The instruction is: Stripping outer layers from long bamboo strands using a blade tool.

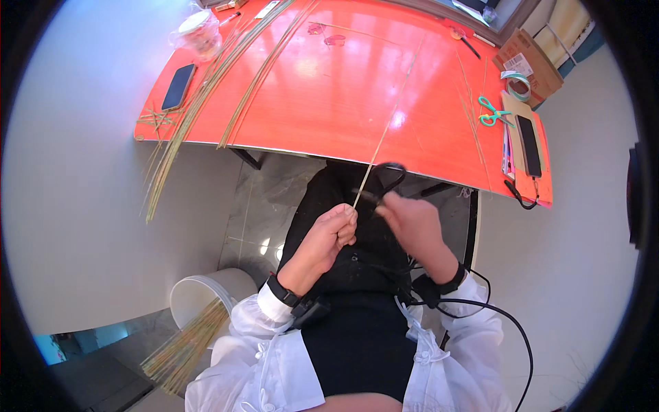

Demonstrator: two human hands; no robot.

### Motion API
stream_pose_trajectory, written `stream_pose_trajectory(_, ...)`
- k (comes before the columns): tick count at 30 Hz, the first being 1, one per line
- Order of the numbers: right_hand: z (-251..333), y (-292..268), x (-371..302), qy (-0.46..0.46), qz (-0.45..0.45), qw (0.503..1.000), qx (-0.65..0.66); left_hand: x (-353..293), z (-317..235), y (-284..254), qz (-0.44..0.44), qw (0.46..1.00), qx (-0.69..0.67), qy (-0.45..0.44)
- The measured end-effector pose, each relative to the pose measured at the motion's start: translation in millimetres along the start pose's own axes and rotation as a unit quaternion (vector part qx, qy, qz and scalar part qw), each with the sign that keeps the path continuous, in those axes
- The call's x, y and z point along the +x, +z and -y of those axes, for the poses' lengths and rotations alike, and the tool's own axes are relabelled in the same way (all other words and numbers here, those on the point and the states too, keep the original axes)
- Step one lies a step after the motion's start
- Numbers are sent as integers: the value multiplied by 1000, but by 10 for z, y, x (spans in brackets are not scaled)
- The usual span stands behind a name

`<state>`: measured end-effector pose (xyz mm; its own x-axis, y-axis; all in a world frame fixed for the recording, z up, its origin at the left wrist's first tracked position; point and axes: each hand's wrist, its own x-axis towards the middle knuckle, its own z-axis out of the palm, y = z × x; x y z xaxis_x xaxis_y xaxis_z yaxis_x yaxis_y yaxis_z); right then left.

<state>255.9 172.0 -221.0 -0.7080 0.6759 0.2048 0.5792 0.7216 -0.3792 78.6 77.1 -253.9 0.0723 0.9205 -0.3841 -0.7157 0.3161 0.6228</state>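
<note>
- Red-orange table (pixel 343 110) stretches across a pale-walled room, its near edge facing a seated person in a white-sleeved top and black trousers (pixel 305 216).
- Fingers of the left hand (pixel 328 237) close around the lower end of a slender strip (pixel 371 163), which rises from the fist over the table's near edge and out across the red surface.
- Just beside it, the right hand (pixel 415 223), blurred, curls around a dark looped tool (pixel 401 180); the two hands are near but apart, and whether the tool touches the strip cannot be told.
- Dark devices circle both wrists, and a black cable (pixel 508 314) loops by the right forearm.
- Long greenish strips (pixel 195 106) lie along the table's left side, their ends overhanging the near edge, with a smartphone (pixel 179 87) just beside them and a clear container (pixel 195 33) farther back.
- At right, green-handled scissors (pixel 489 117) lie near a black phone (pixel 528 145) resting on a stack of papers; a roll of tape (pixel 516 86) sits beside a cardboard box (pixel 530 63).
- Below, at left, a bundle of cut strips (pixel 182 350) slants across the mouth of a white bucket (pixel 187 302).
</note>
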Motion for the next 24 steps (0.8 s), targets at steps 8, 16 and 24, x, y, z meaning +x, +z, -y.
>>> stream_pose_trajectory(8, 6, -2, 10, 12, 5, 1000, 15, 13, 6, -36, 3, 1000, -11, -3)
stream_pose_trajectory(16, -8, -1, 6, 24, 7, 1000, 10, -1, -21, -5, -11, 1000, 3, -1)
stream_pose_trajectory(24, -8, -34, 58, 14, 2, 1000, 6, 13, -33, -13, -11, 1000, 10, 6)
